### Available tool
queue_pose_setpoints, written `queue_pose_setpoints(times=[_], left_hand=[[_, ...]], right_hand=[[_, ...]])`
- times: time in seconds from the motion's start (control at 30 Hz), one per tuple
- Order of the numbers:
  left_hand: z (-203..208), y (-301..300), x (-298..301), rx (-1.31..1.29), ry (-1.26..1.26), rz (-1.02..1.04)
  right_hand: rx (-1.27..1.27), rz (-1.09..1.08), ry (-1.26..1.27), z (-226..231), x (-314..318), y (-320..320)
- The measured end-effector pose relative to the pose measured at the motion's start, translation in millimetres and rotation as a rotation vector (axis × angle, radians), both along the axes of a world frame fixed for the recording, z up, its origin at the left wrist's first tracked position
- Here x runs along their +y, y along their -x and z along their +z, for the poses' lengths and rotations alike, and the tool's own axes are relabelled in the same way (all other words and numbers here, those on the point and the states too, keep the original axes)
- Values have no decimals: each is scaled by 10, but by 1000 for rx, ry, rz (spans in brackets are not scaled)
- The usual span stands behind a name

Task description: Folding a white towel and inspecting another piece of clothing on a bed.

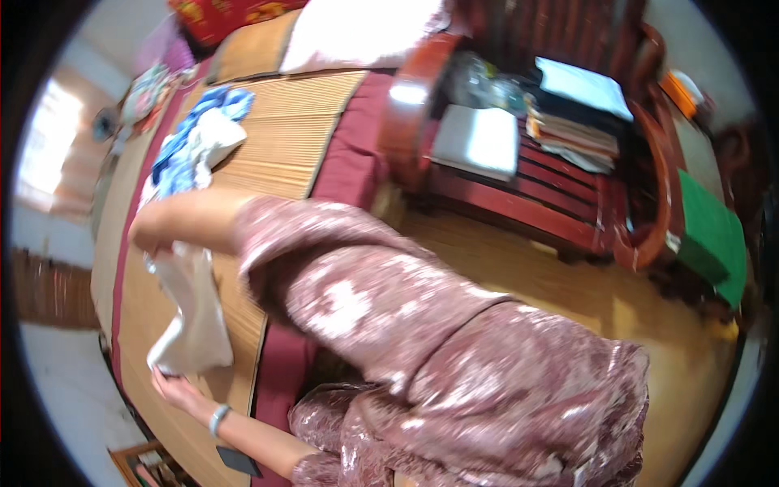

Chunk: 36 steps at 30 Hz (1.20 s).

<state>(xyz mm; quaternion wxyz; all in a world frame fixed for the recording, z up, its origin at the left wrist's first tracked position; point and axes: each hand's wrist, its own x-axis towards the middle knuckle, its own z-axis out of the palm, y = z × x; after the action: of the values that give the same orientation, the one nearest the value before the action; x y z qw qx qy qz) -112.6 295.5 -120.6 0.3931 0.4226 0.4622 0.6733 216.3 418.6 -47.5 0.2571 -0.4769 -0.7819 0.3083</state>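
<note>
A white cloth (195,325), perhaps a small garment, hangs stretched between my two hands above the bed mat (276,134). My left hand (178,390), with a pale bangle (217,418) at its wrist, is closed on the cloth's lower end. At the cloth's upper end my right hand (158,234) bends down over it, closed on the fabric; its fingers are partly hidden and blurred. Beyond my right hand, a crumpled heap of blue and white cloth (203,134) lies on the mat.
Pillows (349,36) rest at the bed's head. A dark flat rectangular thing (238,461) lies near my left forearm. On the right, a red wooden chair (527,195) bears folded clothes (576,122) and a white folded item (479,140). A green cloth (712,231) hangs farther right.
</note>
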Motion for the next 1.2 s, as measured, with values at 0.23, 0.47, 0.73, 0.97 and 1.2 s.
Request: queue_pose_setpoints(times=[0.23,0.47,0.73,0.97,1.2], left_hand=[[-767,337,-671,69,153,69],[-1343,226,-635,133,111,-15],[-1488,698,-388,266,-12,41],[-396,-725,-561,-138,-65,40],[-173,262,-1468,87,-152,-541]], right_hand=[[-188,-44,115,173,-1425,-227],[-501,-20,129,264,-1687,-290],[-802,104,-53,543,-1448,-25],[-1053,268,-765,486,33,-398],[61,168,125,198,-1420,-889]])
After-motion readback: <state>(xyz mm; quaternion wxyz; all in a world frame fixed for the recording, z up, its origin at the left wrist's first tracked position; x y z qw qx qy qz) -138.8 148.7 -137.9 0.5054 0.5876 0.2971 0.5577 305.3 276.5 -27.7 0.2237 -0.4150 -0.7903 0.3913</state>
